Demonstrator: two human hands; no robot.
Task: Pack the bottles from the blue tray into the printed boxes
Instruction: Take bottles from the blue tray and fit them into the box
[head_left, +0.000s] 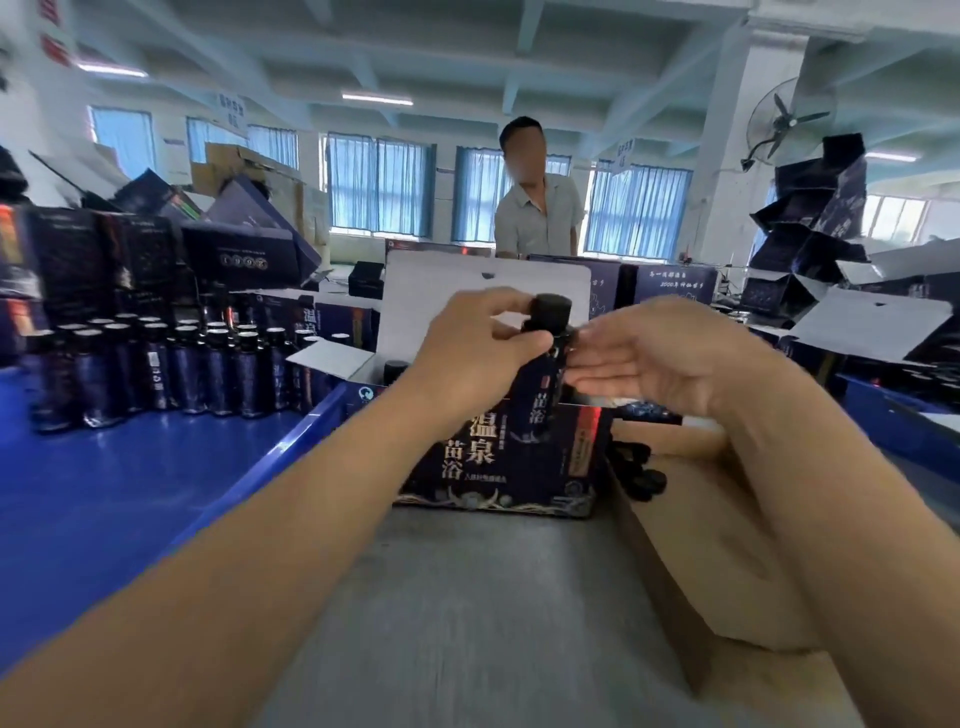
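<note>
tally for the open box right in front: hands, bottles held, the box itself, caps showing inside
hands: 2, left hand, right hand
held bottle: 1
open box: 1
cap inside: 1
total: 5

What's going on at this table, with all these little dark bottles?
A person is packing by hand. The left hand grips one dark bottle by its neck above the open printed box, while the right hand rests straight fingers against it. One cap shows inside the box. Many more bottles stand in the blue tray.
</note>
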